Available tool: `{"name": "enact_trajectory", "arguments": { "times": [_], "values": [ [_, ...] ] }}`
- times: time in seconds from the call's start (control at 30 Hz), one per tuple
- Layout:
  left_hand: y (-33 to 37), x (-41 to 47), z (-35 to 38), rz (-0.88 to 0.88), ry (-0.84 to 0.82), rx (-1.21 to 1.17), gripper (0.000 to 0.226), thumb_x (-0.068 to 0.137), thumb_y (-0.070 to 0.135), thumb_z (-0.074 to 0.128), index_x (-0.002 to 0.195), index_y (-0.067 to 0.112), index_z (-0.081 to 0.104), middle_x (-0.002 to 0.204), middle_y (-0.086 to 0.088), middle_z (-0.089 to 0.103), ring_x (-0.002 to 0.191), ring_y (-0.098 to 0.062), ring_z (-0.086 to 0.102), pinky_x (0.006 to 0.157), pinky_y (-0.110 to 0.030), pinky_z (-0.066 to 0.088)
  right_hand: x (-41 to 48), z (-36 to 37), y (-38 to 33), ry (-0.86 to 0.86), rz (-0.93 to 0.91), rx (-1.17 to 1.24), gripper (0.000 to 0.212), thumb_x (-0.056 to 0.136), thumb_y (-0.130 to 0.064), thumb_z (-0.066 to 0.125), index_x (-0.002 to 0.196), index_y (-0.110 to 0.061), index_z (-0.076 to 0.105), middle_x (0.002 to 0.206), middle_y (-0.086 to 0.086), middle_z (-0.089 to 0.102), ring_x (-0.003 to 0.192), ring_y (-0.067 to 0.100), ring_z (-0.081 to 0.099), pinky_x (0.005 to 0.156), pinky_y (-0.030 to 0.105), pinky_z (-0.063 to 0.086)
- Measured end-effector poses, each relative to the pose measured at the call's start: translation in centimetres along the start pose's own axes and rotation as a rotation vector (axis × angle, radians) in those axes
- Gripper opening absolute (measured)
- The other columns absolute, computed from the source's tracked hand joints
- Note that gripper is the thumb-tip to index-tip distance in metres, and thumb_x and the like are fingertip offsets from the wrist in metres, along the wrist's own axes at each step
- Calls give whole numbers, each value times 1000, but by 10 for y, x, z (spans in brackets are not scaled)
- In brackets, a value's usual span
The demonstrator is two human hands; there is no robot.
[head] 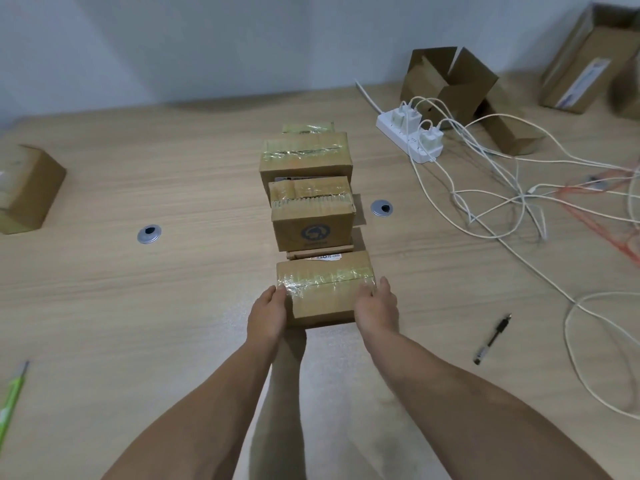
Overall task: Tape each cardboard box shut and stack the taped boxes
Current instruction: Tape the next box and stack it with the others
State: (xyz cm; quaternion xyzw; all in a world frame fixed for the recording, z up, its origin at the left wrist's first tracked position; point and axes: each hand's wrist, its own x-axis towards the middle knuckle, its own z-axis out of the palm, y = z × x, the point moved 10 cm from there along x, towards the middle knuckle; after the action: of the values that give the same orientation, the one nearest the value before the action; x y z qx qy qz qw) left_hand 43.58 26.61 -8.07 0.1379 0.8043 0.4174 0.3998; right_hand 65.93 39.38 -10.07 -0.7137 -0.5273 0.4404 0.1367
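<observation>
— What sits toward the far right of the tabletop (138, 306)?
— A white power strip (405, 140) with white chargers (407, 116) plugged into it, standing upright. White cables (498, 216) run from them and sprawl in loose tangles toward the right edge, where an orange cable (595, 220) crosses among them.
— Anything nearer the front?
— A black pen (491, 339) lies tilted at the front right, apart from the cables. At the left edge lies a green pen-like tool (12, 400), partly cut off; I can't tell what it is.
— And the grey discs?
— Two round grommets set in the wood: the left grommet (149, 234) and the right grommet (382, 207), either side of the middle. A pale wall (173, 46) stands behind the far edge.
</observation>
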Motion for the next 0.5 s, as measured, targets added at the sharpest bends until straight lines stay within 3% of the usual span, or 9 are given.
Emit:
{"name": "enact_trajectory", "arguments": {
  "times": [0.13, 0.27, 0.37, 0.5],
  "values": [
    [-12, -9, -13, -6, -7, -23, 34, 104, 40, 41, 124, 24, 64, 133, 7, 58, 124, -19, 51, 111, -39, 37, -20, -9, 15, 18, 101, 46, 54, 107, -35, 32, 158, -17, 25, 160, 12, 28, 142, 35, 34, 114, 46, 33],
    [-26, -19, -28, -39, -5, -47, 47, 104, 39, 42, 146, 19, 49, 149, 2, 48, 134, -22, 47, 116, -45, 34, -42, -6, 32, 22, 141, -78, 51, 103, -44, 32, 141, -11, 45, 141, 15, 49, 126, 38, 48, 107, 49, 40],
    [-33, -29, -37, -35, -6, -52, 46, 104, 39, 42, 144, 19, 50, 147, 2, 50, 130, -21, 50, 115, -45, 35, -58, 14, 39, -104, 133, -140, 53, 103, -48, 29, 136, -12, 51, 135, 13, 58, 119, 36, 55, 103, 45, 45],
    [-46, -45, -57, -15, -2, -44, 47, 105, 36, 40, 146, 16, 48, 151, 0, 47, 136, -21, 45, 116, -40, 32, -96, 48, 29, -280, 97, -133, 56, 106, -49, 28, 148, -16, 44, 149, 9, 48, 133, 33, 47, 109, 40, 37]
  ]
}}
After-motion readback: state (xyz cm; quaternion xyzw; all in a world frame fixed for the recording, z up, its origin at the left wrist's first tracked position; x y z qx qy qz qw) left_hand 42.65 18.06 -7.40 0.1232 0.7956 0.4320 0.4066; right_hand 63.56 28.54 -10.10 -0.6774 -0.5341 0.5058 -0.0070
